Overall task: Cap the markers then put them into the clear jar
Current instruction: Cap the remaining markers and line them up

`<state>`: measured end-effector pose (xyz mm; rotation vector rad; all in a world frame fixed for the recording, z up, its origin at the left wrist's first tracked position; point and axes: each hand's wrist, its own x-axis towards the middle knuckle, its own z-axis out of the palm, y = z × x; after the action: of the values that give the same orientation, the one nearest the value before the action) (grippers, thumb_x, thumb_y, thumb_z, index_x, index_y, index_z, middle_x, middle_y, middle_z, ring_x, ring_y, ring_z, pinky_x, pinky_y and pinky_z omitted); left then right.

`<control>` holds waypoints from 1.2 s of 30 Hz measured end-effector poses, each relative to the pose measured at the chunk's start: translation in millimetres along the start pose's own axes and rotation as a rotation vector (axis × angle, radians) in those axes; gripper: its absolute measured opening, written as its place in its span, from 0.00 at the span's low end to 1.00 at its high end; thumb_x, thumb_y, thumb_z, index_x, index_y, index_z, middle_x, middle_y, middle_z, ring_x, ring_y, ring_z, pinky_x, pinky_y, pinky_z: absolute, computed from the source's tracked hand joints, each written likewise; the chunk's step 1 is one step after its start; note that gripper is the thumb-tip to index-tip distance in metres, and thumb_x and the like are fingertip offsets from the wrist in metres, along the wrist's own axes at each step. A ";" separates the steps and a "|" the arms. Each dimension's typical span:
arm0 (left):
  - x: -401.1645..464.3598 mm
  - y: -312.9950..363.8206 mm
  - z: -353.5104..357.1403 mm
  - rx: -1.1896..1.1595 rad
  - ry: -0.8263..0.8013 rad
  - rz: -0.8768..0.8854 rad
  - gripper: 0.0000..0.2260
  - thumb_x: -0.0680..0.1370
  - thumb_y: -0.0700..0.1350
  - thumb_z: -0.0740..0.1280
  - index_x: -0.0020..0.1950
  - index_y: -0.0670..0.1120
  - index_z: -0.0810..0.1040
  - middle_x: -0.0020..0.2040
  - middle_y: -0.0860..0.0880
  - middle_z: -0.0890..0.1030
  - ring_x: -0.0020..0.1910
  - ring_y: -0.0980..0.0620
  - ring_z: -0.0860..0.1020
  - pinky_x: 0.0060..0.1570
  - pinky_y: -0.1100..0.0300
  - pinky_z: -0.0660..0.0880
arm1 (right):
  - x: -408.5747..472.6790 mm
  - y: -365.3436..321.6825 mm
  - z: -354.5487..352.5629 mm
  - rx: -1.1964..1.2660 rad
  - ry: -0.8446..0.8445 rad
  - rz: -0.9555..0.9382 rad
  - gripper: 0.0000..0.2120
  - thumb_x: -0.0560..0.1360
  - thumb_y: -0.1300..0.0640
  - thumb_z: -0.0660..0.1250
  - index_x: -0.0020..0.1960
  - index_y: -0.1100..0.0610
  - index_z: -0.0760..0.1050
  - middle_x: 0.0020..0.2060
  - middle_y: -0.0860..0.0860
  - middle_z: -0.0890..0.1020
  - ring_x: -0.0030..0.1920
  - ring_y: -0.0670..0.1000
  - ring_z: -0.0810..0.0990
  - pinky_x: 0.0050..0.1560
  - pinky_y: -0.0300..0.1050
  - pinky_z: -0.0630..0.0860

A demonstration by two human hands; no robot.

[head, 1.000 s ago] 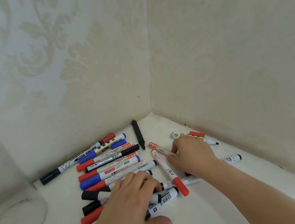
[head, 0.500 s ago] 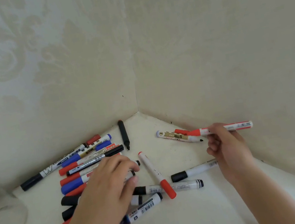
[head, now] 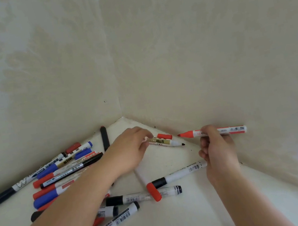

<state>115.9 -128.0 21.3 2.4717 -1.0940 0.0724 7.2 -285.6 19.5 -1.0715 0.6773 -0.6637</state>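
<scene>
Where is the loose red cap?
In the head view, the red cap lies near the wall corner, beside the uncapped black marker, just right of the left hand.

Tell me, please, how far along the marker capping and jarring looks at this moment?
Early. Done: nothing visibly; the jar is out of view. In hand: the right hand holds an uncapped red marker, and the left hand reaches toward the loose red cap beside an uncapped gold-labelled marker. Left: the pile of markers on the white surface.

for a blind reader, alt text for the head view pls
The right hand holds an uncapped red marker above a white table, while the left hand reaches to a loose red cap beside an uncapped marker.
</scene>
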 end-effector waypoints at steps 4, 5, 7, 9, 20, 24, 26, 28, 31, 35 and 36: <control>49.5 9.5 30.3 0.099 -0.119 0.020 0.15 0.81 0.44 0.54 0.67 0.47 0.68 0.66 0.47 0.71 0.65 0.46 0.68 0.63 0.52 0.65 | 3.0 0.2 -1.5 0.007 0.029 -0.026 0.10 0.72 0.60 0.62 0.32 0.54 0.67 0.26 0.49 0.64 0.26 0.47 0.59 0.29 0.41 0.58; 56.5 10.4 35.2 0.106 -0.168 0.003 0.15 0.81 0.44 0.53 0.66 0.46 0.69 0.64 0.45 0.72 0.64 0.44 0.69 0.61 0.51 0.67 | 3.4 0.7 -1.4 -0.004 0.021 -0.030 0.10 0.72 0.60 0.62 0.33 0.54 0.67 0.26 0.49 0.64 0.26 0.47 0.59 0.29 0.41 0.58; 64.3 9.2 43.0 0.112 -0.245 -0.026 0.15 0.81 0.47 0.51 0.63 0.46 0.71 0.61 0.45 0.72 0.61 0.43 0.69 0.59 0.50 0.67 | 3.6 1.3 -0.8 -0.030 0.006 -0.039 0.10 0.72 0.59 0.62 0.33 0.54 0.66 0.26 0.49 0.63 0.25 0.47 0.58 0.29 0.42 0.58; 66.2 6.6 47.1 0.127 -0.264 -0.031 0.16 0.81 0.49 0.50 0.63 0.46 0.70 0.61 0.44 0.70 0.61 0.44 0.66 0.60 0.51 0.65 | 4.2 1.2 -0.4 -0.037 0.001 -0.055 0.11 0.72 0.60 0.61 0.32 0.53 0.65 0.26 0.49 0.62 0.25 0.47 0.58 0.29 0.42 0.57; 24.8 3.3 -2.5 -0.114 -0.026 0.028 0.06 0.76 0.43 0.64 0.52 0.49 0.72 0.49 0.52 0.76 0.51 0.51 0.74 0.51 0.59 0.70 | -1.9 4.7 2.3 0.028 -0.090 -0.065 0.11 0.73 0.61 0.62 0.32 0.53 0.68 0.22 0.47 0.65 0.23 0.46 0.60 0.25 0.39 0.59; -43.8 -2.2 -43.7 -0.219 0.067 -0.081 0.08 0.72 0.45 0.70 0.46 0.54 0.73 0.44 0.59 0.78 0.43 0.63 0.74 0.43 0.72 0.69 | -22.4 11.3 9.6 -0.021 -0.418 -0.047 0.08 0.74 0.62 0.63 0.37 0.55 0.74 0.22 0.48 0.67 0.24 0.46 0.62 0.24 0.37 0.61; -85.9 -3.9 -50.3 -0.305 0.119 -0.155 0.09 0.71 0.46 0.72 0.45 0.56 0.74 0.42 0.59 0.79 0.44 0.63 0.76 0.45 0.68 0.73 | -37.4 13.4 13.0 -0.029 -0.638 -0.029 0.04 0.71 0.60 0.66 0.38 0.56 0.76 0.24 0.49 0.69 0.25 0.47 0.64 0.25 0.38 0.64; -121.1 -1.7 -49.0 -0.372 0.178 -0.209 0.09 0.70 0.47 0.72 0.44 0.57 0.75 0.43 0.59 0.80 0.44 0.61 0.77 0.44 0.66 0.74 | -52.4 14.4 15.9 -0.019 -0.839 -0.020 0.04 0.66 0.56 0.70 0.37 0.56 0.77 0.25 0.50 0.71 0.25 0.48 0.66 0.25 0.39 0.66; -149.9 3.0 -39.9 -0.411 0.257 -0.279 0.09 0.69 0.48 0.72 0.43 0.59 0.74 0.47 0.66 0.78 0.46 0.65 0.76 0.44 0.73 0.71 | -67.5 17.3 20.8 -0.009 -0.967 -0.045 0.15 0.64 0.48 0.72 0.37 0.60 0.77 0.24 0.53 0.69 0.24 0.51 0.65 0.26 0.46 0.59; -160.0 2.5 -31.7 -0.403 0.308 -0.304 0.10 0.70 0.48 0.71 0.43 0.60 0.73 0.49 0.71 0.74 0.48 0.69 0.74 0.46 0.77 0.68 | -73.9 23.6 25.8 -0.074 -0.897 -0.019 0.10 0.68 0.54 0.64 0.33 0.60 0.76 0.21 0.53 0.67 0.24 0.52 0.61 0.28 0.48 0.55; -160.5 1.7 -31.1 -0.393 0.308 -0.302 0.10 0.70 0.48 0.71 0.43 0.60 0.73 0.50 0.73 0.73 0.48 0.71 0.73 0.46 0.78 0.67 | -75.1 24.9 26.8 -0.087 -0.887 -0.006 0.10 0.67 0.54 0.64 0.33 0.60 0.76 0.21 0.53 0.67 0.24 0.51 0.60 0.27 0.46 0.56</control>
<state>8.4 -5.0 15.1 2.1500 -0.5390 0.1276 -15.1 -205.1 17.8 -1.3044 -0.0690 -0.1140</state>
